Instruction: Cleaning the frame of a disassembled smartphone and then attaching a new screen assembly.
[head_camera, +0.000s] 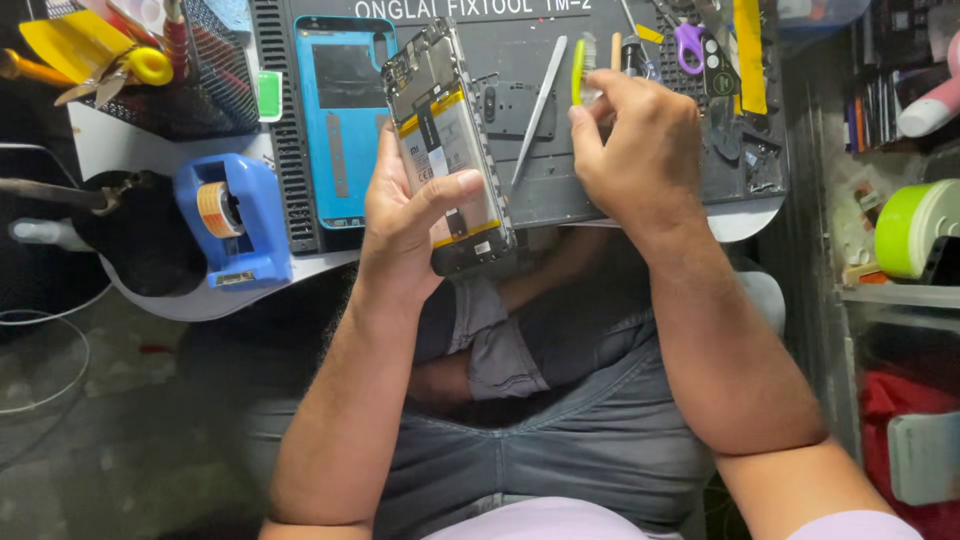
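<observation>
Firmly, the left hand (400, 225) has its grip closed around an opened smartphone (448, 150) with its back cover off, the thumb pressed across the lower part of the exposed battery and the fingers wrapped behind the frame. The phone stands nearly upright, tilted a little to the left, lifted above the near edge of the worktop (130, 150). Its inner side faces the camera, showing a grey battery with yellow strips above and below it and dark circuit parts at both ends.

Just beside the phone, the right hand (640, 140) has its grip narrowed to a pinch on a small yellow-green tool (578, 72), held by thumb and forefinger near the phone's upper right edge; whether the tool touches the phone cannot be told.

Beneath both hands lies a dark grey repair mat (560, 190). On it, left of the phone, rests a blue phone back cover (343, 120), inner side up. A slim metal spudger (540, 105) lies slanted between the two hands. Purple-handled scissors (688, 45) and a yellow strip (749, 55) sit at the mat's far right.

Farther left, a blue tape dispenser (235, 220) stands on the white worktop, and behind it a black mesh basket (210, 85) holds yellow-handled tools. A lime-green round container (915, 228) sits on a shelf at the right.
</observation>
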